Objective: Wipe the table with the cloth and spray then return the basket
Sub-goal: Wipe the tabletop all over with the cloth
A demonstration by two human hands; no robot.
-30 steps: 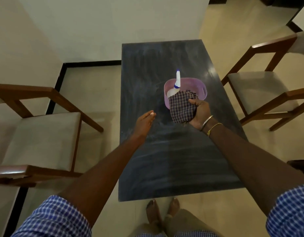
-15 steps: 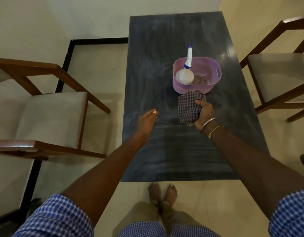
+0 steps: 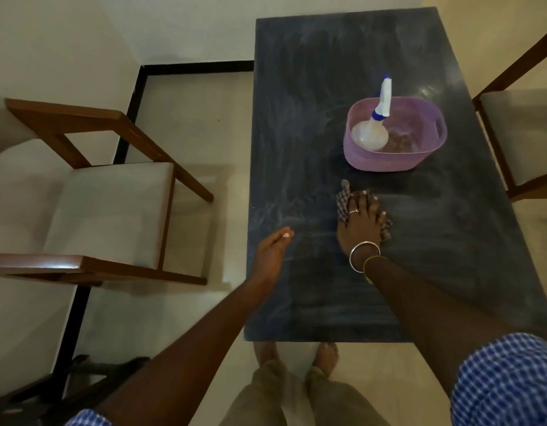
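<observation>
A dark stone table [image 3: 327, 72] fills the middle of the view, its top smeared with pale streaks. On its right half stands a purple basket [image 3: 386, 161] with a white spray bottle [image 3: 372, 133] leaning inside, blue-tipped nozzle up. Just in front of the basket, my right hand [image 3: 358, 222] presses a checked cloth [image 3: 342, 204] flat on the tabletop, palm down, fingers spread over it. My left hand [image 3: 272, 250] hovers at the table's left edge, fingers together and empty.
A wooden chair with a pale seat [image 3: 106, 210] stands left of the table, and another chair [image 3: 521, 136] stands at the right edge. My bare feet [image 3: 297, 355] are at the table's near edge. A wall with a black skirting line runs behind.
My right hand has carried the cloth from the basket toward me and lowered it flat onto the tabletop. The left hand has stayed by the left edge. The camera has tipped down.
</observation>
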